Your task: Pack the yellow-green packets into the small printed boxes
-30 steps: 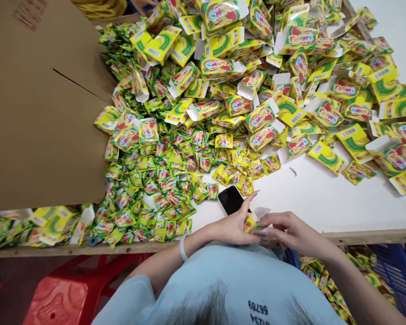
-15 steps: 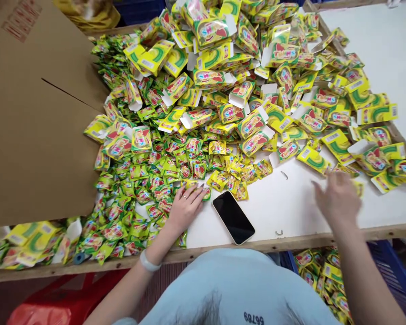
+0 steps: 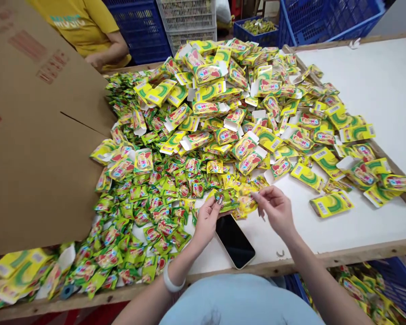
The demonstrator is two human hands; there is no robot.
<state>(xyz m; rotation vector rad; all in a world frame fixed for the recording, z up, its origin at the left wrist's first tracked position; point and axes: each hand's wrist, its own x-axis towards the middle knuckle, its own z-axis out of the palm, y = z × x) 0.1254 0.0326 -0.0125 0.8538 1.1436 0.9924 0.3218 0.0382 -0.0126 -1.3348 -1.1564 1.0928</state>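
both hands [image 3: 206, 221] [image 3: 275, 210] pinch green sachets [image 3: 228, 198] above the phone [image 3: 235, 241], sachet heap [image 3: 149, 198] crowding the left.

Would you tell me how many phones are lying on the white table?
1. The phone lies screen up near the table's front edge, just below the left hand and right hand, which hold sachets. Others could be hidden under the pile.

Green-yellow sachets [image 3: 155, 198], black phone [image 3: 235, 241], white table [image 3: 375, 90].
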